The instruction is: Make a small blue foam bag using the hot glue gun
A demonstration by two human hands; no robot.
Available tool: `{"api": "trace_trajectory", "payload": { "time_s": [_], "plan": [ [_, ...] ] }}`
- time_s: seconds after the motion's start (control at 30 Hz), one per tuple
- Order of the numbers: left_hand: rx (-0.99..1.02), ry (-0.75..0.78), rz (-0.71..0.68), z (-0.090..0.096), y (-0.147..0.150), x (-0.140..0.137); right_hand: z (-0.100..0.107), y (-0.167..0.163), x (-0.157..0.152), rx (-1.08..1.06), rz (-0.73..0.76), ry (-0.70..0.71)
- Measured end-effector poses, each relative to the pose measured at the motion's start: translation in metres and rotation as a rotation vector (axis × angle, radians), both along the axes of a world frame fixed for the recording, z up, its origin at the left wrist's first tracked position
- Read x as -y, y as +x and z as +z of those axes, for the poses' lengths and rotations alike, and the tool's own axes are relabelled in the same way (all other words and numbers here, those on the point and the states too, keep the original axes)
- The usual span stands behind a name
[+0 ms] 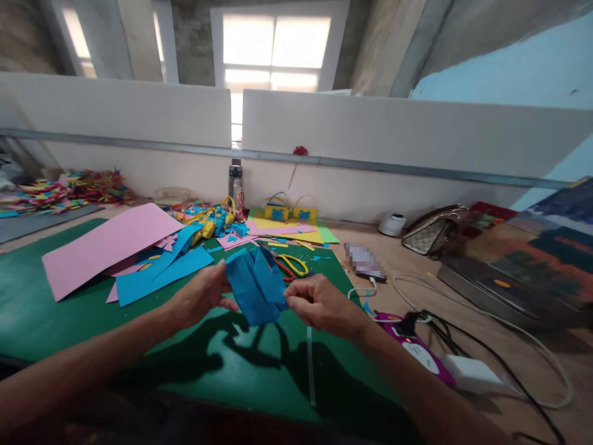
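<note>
A folded piece of blue paper (254,287) is held up over the green mat between both hands. My left hand (208,290) grips its left edge, with the thumb side near the top corner. My right hand (317,300) pinches its right edge between thumb and fingers. Creases and a raised flap show on the face of the paper. Just behind it lies a pair of scissors (296,266) with red and yellow handles, its blades partly hidden by the paper.
Pink sheet (111,247) and blue sheet (162,278) lie left on the green mat (60,327). Small yellow paper bags (278,213) stand behind. Rightward are a phone (364,261), a purple power strip (417,352), cables, a white adapter (470,374) and a handbag (430,232).
</note>
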State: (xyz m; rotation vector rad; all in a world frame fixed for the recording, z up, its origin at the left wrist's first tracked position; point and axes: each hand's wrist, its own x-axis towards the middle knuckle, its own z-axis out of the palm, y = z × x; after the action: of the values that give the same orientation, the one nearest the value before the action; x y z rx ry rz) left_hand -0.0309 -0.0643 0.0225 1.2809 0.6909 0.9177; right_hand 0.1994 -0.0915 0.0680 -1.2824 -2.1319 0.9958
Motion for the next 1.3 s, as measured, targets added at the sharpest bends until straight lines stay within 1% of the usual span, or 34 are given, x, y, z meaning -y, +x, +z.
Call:
{"api": "trace_trajectory", "payload": {
  "time_s": [0.03,0.07,0.1,0.13,0.2,0.3,0.4,0.53,0.6,0.67,0.73,0.8,0.9,0.93,0.97,1.0,1.07,1.13,1.2,1.3],
  "plan": [
    [0.063,-0.073,-0.112,-0.001,0.007,-0.001,-0.001,0.002,-0.001,-0.045,-0.011,-0.045],
    [0.113,-0.127,-0.19,-0.003,0.013,-0.001,-0.003,0.004,-0.002,-0.065,-0.02,-0.06],
    [0.145,-0.159,-0.232,-0.005,0.018,-0.001,-0.005,0.006,-0.003,-0.072,-0.025,-0.056],
    [0.159,-0.186,-0.242,-0.007,0.023,0.0,-0.006,0.008,-0.004,-0.077,-0.029,-0.05],
    [0.157,-0.222,-0.196,-0.01,0.032,0.001,-0.009,0.011,-0.006,-0.092,-0.039,-0.048],
    [0.143,-0.228,-0.072,-0.013,0.042,0.0,-0.013,0.012,-0.009,-0.111,-0.067,-0.025],
    [0.139,-0.199,-0.016,-0.017,0.047,-0.002,-0.018,0.009,-0.009,-0.13,-0.123,0.078],
    [0.156,-0.184,-0.029,-0.024,0.047,-0.002,-0.024,0.002,-0.008,-0.1,-0.165,0.295],
    [0.162,-0.184,-0.062,-0.025,0.046,0.0,-0.027,0.0,-0.007,-0.089,-0.175,0.337],
    [0.163,-0.181,-0.091,-0.026,0.046,0.001,-0.028,-0.001,-0.007,-0.092,-0.194,0.351],
    [0.142,-0.163,-0.069,-0.024,0.045,0.0,-0.03,-0.001,-0.007,-0.096,-0.227,0.367],
    [0.072,-0.138,0.041,-0.023,0.044,-0.002,-0.031,-0.001,-0.007,-0.091,-0.266,0.415],
    [-0.072,-0.075,0.305,-0.02,0.041,-0.006,-0.034,-0.002,-0.005,-0.059,-0.316,0.552],
    [-0.104,-0.045,0.364,-0.019,0.04,-0.006,-0.035,-0.003,-0.004,-0.04,-0.325,0.606],
    [-0.125,-0.013,0.392,-0.017,0.039,-0.007,-0.036,-0.003,-0.004,-0.017,-0.327,0.654],
    [-0.137,0.016,0.389,-0.016,0.039,-0.006,-0.037,-0.004,-0.004,0.005,-0.325,0.695],
    [-0.138,0.047,0.336,-0.013,0.038,-0.005,-0.039,-0.005,-0.004,0.036,-0.31,0.746],
    [-0.112,0.041,0.282,-0.012,0.038,-0.002,-0.042,-0.006,-0.004,0.049,-0.291,0.77],
    [-0.06,-0.008,0.255,-0.014,0.04,-0.001,-0.044,-0.007,-0.004,0.055,-0.267,0.78],
    [0.062,-0.138,0.231,-0.017,0.043,-0.002,-0.047,-0.008,-0.002,0.07,-0.227,0.776]
  ]
}}
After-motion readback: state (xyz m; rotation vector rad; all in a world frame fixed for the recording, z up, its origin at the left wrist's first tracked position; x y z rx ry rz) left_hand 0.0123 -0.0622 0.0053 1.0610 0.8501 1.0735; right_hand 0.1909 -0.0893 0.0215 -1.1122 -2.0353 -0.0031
